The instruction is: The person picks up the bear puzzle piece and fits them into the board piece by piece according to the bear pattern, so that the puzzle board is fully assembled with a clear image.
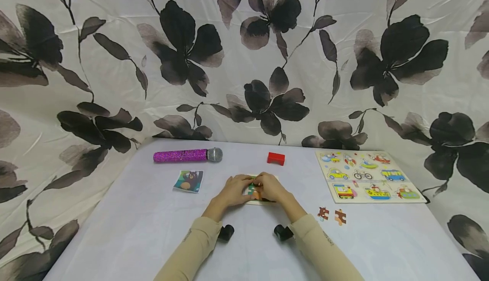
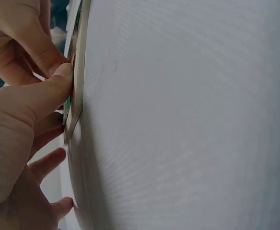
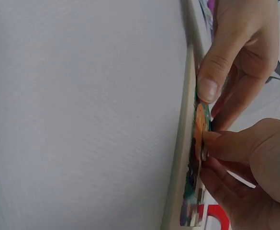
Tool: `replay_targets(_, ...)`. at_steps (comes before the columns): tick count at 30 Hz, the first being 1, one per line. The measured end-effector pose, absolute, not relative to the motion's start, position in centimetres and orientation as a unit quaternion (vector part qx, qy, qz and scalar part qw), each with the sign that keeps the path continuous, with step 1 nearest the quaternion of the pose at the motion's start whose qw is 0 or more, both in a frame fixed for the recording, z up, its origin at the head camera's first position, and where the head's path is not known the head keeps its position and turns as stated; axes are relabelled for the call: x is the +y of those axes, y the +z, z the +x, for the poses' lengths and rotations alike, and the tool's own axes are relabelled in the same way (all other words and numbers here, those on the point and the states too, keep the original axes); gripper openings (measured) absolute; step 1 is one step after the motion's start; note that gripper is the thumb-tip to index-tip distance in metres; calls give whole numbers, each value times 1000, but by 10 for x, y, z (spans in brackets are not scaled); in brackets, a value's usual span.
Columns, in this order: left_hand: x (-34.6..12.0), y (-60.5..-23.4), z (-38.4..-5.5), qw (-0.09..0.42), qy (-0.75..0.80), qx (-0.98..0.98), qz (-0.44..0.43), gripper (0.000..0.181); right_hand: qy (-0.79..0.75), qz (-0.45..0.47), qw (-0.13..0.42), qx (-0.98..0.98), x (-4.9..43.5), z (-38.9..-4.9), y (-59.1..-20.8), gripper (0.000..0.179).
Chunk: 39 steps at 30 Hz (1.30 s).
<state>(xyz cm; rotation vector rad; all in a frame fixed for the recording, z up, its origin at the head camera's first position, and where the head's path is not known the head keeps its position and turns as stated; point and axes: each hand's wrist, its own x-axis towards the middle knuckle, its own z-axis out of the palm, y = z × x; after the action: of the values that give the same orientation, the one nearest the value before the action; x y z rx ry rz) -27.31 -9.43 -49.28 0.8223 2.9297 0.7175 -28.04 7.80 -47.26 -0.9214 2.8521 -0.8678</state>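
A small wooden jigsaw tray (image 1: 260, 203) with a colourful picture lies flat on the table, partly hidden under both hands. My left hand (image 1: 234, 189) is at its left side. The left thumb touches the picture near the edge, while the other fingers spread loosely out past the tray. From the right, my right hand (image 1: 270, 186) reaches over the picture. In the right wrist view its thumb and fingers pinch a small jigsaw piece (image 3: 205, 153) at the tray's surface; most of that piece is hidden. Two loose brown jigsaw pieces, one (image 1: 323, 213) beside the other (image 1: 340, 217), lie right of the hands.
A picture card with a bear (image 1: 189, 181) lies to the left, below a purple glittery microphone (image 1: 187, 155). Behind the hands stands a red block (image 1: 276, 158). A wooden vehicle puzzle board (image 1: 372, 177) occupies the right back. Flowered cloth (image 1: 229, 60) hangs behind the table.
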Motion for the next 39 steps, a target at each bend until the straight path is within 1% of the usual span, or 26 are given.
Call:
replay_targets(5,-93,-492,-271,23,222,939,262,58,-304,-266,29,914,84,-285,-473,27)
replay_targets(10,-94,-493,-271,18,217,939,268,56,-337,-226,3,914,91,-294,-480,21)
replay_targets(15,-94,-493,-272,16,213,939,270,55,-298,-232,-15,926,89,-302,-478,17)
replay_targets(21,-94,-491,-270,14,220,935,279,56,-235,-231,-6,944,79,-309,-476,11)
replay_targets(25,-94,-490,-268,13,216,934,285,54,-208,-225,3,952,73,-312,-473,10)
replay_targets(30,-92,-489,-267,18,201,938,283,48,-203,-217,20,955,68,-313,-470,11)
replay_targets(33,-90,-489,-266,22,191,942,276,46,-205,-214,20,955,66,-314,-471,11)
replay_targets(36,-89,-490,-266,11,182,944,275,43,-211,-221,16,952,68,-314,-474,11)
replay_targets(39,-88,-493,-266,-17,179,944,276,39,-225,-231,12,947,73,-313,-475,13)
